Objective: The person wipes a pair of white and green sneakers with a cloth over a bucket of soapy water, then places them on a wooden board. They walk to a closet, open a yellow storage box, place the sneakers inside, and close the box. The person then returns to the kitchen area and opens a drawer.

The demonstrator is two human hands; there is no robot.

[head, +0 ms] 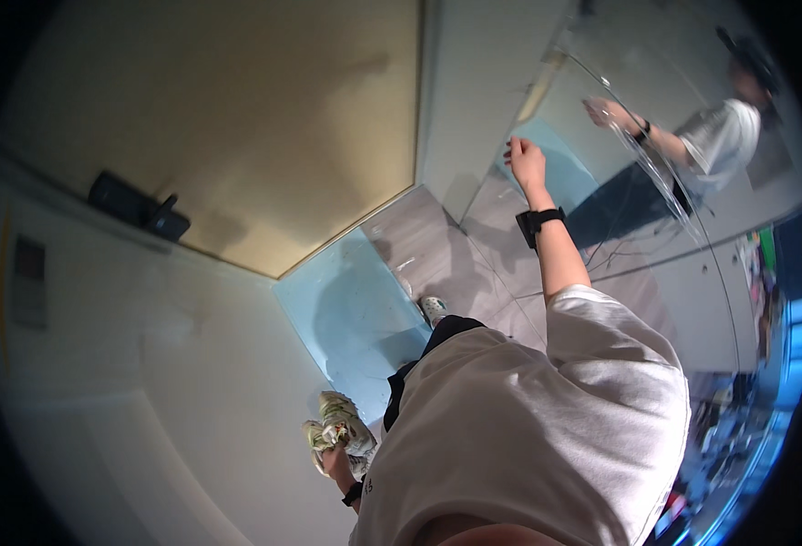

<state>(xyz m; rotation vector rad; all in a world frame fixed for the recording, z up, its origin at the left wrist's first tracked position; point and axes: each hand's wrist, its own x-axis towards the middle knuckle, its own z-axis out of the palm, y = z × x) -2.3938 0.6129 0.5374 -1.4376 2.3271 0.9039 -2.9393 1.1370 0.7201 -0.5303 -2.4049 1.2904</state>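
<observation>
My left hand [336, 462] grips a pair of pale yellow-green and white sneakers [343, 423] at the lower left, near the white wall. My right hand [528, 164] is raised at the upper right with its fingers curled, close to a mirrored panel; whether it holds anything thin is unclear. A black band with a small box [536, 224] sits on the right wrist, and another black band [353, 493] on the left. One foot in a white clog [433, 308] shows at the edge of a light blue mat [339, 307].
A cream door [237, 123] with a black lock and handle [139, 207] stands at the upper left. The mirrored panel [619, 198] at the right reflects the person. Grey tiles [476, 273] cover the floor; cluttered items [722, 423] lie at the far right.
</observation>
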